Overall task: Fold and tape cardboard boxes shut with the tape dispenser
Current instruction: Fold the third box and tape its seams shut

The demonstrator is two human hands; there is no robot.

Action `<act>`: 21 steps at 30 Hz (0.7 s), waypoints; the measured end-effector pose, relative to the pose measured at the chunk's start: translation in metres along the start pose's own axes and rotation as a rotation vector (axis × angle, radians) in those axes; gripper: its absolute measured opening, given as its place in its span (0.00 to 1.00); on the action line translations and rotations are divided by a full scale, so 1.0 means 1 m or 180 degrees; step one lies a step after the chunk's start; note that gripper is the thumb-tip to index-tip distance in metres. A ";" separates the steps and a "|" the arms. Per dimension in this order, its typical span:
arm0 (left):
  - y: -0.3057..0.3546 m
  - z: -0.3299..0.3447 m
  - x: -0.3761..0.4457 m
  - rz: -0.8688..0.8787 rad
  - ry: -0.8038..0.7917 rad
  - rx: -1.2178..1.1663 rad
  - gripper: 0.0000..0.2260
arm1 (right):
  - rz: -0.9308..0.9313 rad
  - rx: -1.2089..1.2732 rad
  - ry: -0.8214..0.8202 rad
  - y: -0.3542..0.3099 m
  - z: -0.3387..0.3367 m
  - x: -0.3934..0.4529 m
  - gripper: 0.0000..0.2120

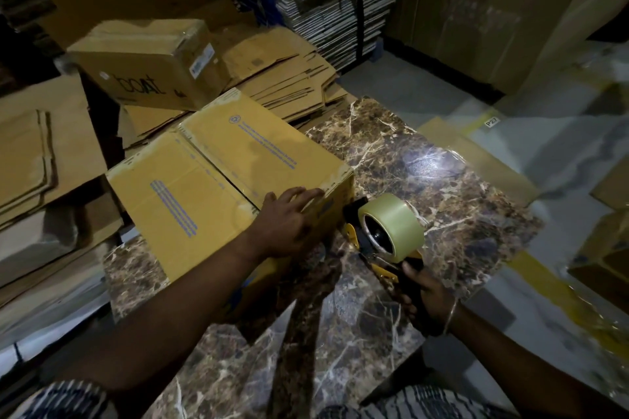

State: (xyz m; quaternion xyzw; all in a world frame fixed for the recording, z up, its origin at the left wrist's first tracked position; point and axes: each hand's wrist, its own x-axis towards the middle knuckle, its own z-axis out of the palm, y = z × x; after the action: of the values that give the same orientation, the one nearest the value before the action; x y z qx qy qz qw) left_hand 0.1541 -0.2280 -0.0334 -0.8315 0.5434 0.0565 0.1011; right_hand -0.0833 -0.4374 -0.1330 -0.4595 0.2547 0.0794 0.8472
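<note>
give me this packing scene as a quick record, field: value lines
surface: marble-pattern table
box: yellow cardboard box on the table, top flaps folded closed
left hand: left hand flat on the box's near corner
right hand: right hand grips the tape dispenser handle
dispenser: head against the box's side, clear roll loaded
background: flattened cardboard, a second box printed "boat"

The person wears short sleeves (68,398) in a black-and-white striped print and 1 thin bangle (450,316) on the right wrist.

matt cardboard box (218,173), glossy marble table (425,173)
</note>
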 end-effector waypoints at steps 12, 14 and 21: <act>-0.009 -0.008 0.019 0.0438 -0.0180 0.0673 0.19 | 0.0426 0.0550 -0.0257 -0.014 -0.012 0.014 0.34; -0.007 -0.005 0.020 0.0358 -0.0084 0.0492 0.20 | 0.0480 0.0654 -0.0394 -0.019 -0.014 0.013 0.33; 0.002 0.005 0.020 -0.0356 -0.0052 -0.0404 0.36 | 0.0529 0.0458 -0.0758 -0.049 -0.012 0.001 0.35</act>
State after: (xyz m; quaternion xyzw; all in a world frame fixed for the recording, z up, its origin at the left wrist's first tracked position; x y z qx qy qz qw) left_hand 0.1607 -0.2452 -0.0420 -0.8648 0.4906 0.0919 0.0556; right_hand -0.0692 -0.4752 -0.1029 -0.3623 0.1945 0.1847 0.8926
